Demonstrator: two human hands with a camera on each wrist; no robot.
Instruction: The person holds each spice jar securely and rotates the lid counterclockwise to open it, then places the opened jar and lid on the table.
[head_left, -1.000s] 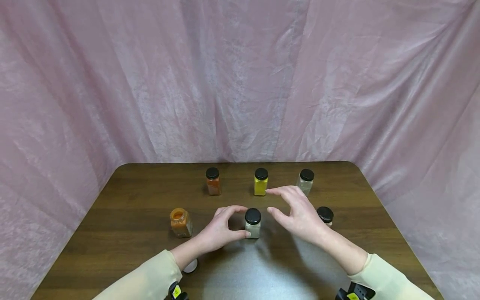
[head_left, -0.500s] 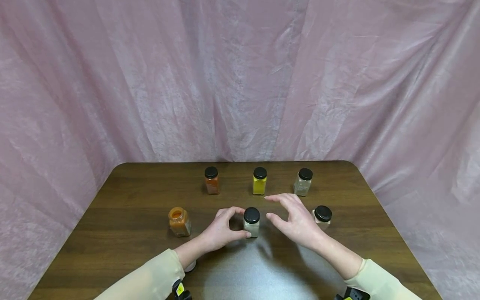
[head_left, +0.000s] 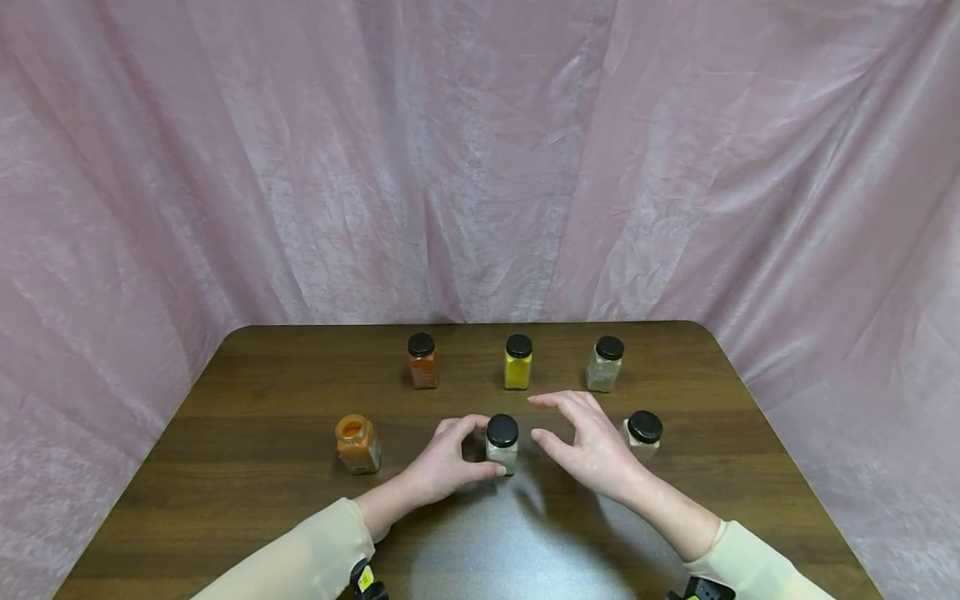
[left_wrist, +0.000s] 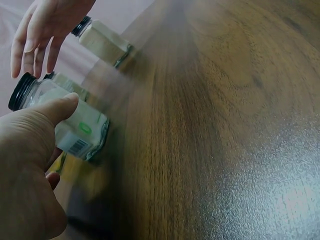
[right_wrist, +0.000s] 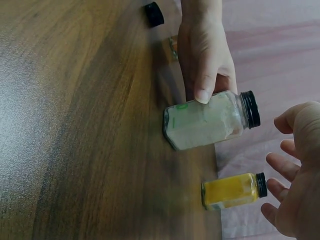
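Note:
A square glass spice jar of pale powder, black lid on, stands at the middle of the table. My left hand grips it from the left, thumb on the near side and fingers at the far side. In the left wrist view the thumb lies across the jar, whose label has a barcode. My right hand hovers just right of the jar, thumb and fingers spread apart with nothing between them. In the right wrist view its fingers are near the black lid but apart from it.
A lidless jar of orange powder stands at left; a black cap lies near it. Along the back stand capped jars of red-orange, yellow and pale powder. Another pale jar stands beyond the right hand.
My right hand has drawn back slightly toward me, uncovering more of the pale jars at the right. The left thumb has slid a little further across its jar. The jar stays in place.

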